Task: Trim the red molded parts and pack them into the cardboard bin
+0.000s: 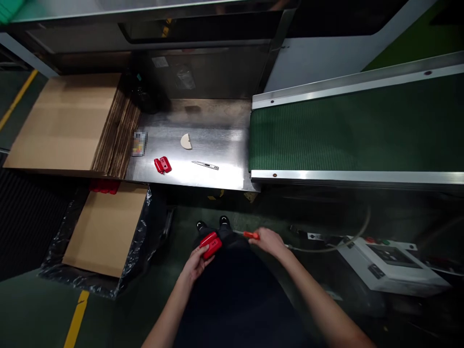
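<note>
My left hand is closed around a red plastic part, a glossy two-lobed piece with small dark marks, held in front of my body. Gripped in my right hand is an orange air blow gun, its thin nozzle aimed left toward the red part without touching it. A pale air hose runs off to the right behind that hand. On the metal table beyond lie a similar red plastic part, a slim silver utility knife and a cream-coloured half-round piece.
Stacked cardboard sheets occupy the table's left end. Below them stands a box lined with black plastic, holding a cardboard sheet and red parts. A green conveyor belt extends right, with a grey control box below.
</note>
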A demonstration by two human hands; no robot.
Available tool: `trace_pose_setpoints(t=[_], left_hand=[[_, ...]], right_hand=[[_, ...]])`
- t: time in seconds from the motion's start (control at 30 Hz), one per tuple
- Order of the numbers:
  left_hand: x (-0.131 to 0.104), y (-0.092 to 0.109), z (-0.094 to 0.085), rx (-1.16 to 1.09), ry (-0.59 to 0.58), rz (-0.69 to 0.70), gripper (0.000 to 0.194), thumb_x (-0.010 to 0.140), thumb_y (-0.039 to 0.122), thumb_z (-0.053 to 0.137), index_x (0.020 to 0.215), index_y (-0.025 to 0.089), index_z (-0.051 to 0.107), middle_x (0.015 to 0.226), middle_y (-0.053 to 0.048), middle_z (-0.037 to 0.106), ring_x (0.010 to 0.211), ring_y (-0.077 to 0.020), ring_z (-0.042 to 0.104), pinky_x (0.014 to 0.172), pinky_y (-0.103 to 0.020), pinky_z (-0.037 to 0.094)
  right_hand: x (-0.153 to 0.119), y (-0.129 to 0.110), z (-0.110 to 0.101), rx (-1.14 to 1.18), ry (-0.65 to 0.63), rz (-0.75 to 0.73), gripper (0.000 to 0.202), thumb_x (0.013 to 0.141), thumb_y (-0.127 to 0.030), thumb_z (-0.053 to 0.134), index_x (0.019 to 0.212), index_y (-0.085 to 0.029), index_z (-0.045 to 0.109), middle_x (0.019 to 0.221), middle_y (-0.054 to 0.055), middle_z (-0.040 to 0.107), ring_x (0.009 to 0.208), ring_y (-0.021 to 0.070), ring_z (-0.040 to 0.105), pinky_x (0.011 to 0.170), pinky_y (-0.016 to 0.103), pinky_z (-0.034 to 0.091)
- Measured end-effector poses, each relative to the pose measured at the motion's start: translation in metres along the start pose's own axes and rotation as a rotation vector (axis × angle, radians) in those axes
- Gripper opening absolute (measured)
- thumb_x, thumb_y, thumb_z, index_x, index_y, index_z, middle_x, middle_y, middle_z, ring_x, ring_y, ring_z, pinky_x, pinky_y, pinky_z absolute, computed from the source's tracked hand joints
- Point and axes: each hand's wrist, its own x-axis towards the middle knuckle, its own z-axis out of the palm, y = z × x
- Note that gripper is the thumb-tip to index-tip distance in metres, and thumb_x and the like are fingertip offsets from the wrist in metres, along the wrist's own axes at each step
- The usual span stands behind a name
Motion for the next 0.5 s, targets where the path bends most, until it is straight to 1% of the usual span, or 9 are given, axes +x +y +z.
trace_pose_setpoints(t=[0.03,0.1,0.13,0.2,0.23,0.3,0.4,0.5], left_hand=[[0.0,0.003,0.004,-0.011,-0.011,0.019,0.022,0.096,0.011,0.068,0.118,0.01,0.067,0.116,-0.012,0.073,0.102,-0.0215,0.073,0.088,-0.037,0.061],[0.002,0.01,0.008,-0.001,-0.007,0.04,0.023,0.094,0.009,0.071,0.117,0.01,0.067,0.106,-0.01,0.074,0.089,-0.019,0.073,0.075,-0.03,0.061],[0.004,0.014,0.009,0.011,0.007,0.046,0.024,0.093,0.008,0.072,0.116,0.009,0.068,0.1,-0.008,0.074,0.08,-0.0169,0.072,0.067,-0.026,0.059],[0.007,0.023,0.005,0.026,0.045,0.061,0.025,0.092,0.007,0.073,0.116,0.009,0.068,0.09,-0.006,0.073,0.067,-0.0136,0.068,0.057,-0.021,0.054],[0.008,0.028,0.002,0.024,0.065,0.074,0.026,0.092,0.007,0.073,0.117,0.009,0.067,0.088,-0.005,0.073,0.065,-0.0129,0.067,0.055,-0.02,0.053],[0.008,0.035,-0.004,0.0,0.094,0.104,0.03,0.091,0.006,0.073,0.12,0.008,0.066,0.092,-0.007,0.074,0.069,-0.0143,0.07,0.061,-0.022,0.057],[0.004,0.043,-0.01,-0.063,0.113,0.142,0.033,0.091,0.002,0.07,0.123,0.006,0.064,0.102,-0.012,0.075,0.082,-0.0184,0.074,0.075,-0.029,0.062],[0.001,0.055,-0.012,-0.139,0.141,0.2,0.032,0.093,-0.001,0.067,0.124,0.006,0.064,0.11,-0.015,0.074,0.089,-0.0192,0.075,0.082,-0.031,0.063]], right_hand=[[0.012,0.015,0.002,0.038,0.086,0.015,0.024,0.083,-0.038,0.072,0.093,-0.017,0.078,0.099,0.014,0.07,0.088,0.0285,0.067,0.073,0.034,0.043],[0.035,0.039,0.005,0.156,0.243,0.028,0.029,0.085,-0.032,0.067,0.108,-0.019,0.079,0.118,0.013,0.069,0.101,0.0279,0.067,0.083,0.034,0.047],[0.045,0.047,0.005,0.231,0.312,0.027,0.034,0.085,-0.031,0.066,0.114,-0.019,0.077,0.124,0.012,0.068,0.107,0.0272,0.067,0.088,0.034,0.047],[0.062,0.055,0.008,0.395,0.436,0.017,0.042,0.088,-0.035,0.062,0.123,-0.015,0.073,0.127,0.012,0.069,0.112,0.0266,0.067,0.096,0.035,0.049],[0.07,0.054,0.01,0.477,0.485,0.003,0.047,0.088,-0.039,0.06,0.125,-0.013,0.071,0.125,0.013,0.07,0.113,0.0267,0.067,0.098,0.037,0.049],[0.087,0.047,0.015,0.619,0.558,-0.041,0.054,0.087,-0.048,0.06,0.126,-0.012,0.069,0.121,0.015,0.072,0.111,0.028,0.069,0.099,0.04,0.051],[0.111,0.026,0.024,0.774,0.64,-0.114,0.062,0.082,-0.058,0.063,0.123,-0.012,0.07,0.124,0.016,0.071,0.112,0.0289,0.068,0.103,0.042,0.05],[0.127,0.005,0.031,0.886,0.692,-0.121,0.071,0.081,-0.065,0.062,0.124,-0.009,0.068,0.125,0.02,0.07,0.114,0.0304,0.067,0.105,0.045,0.049]])
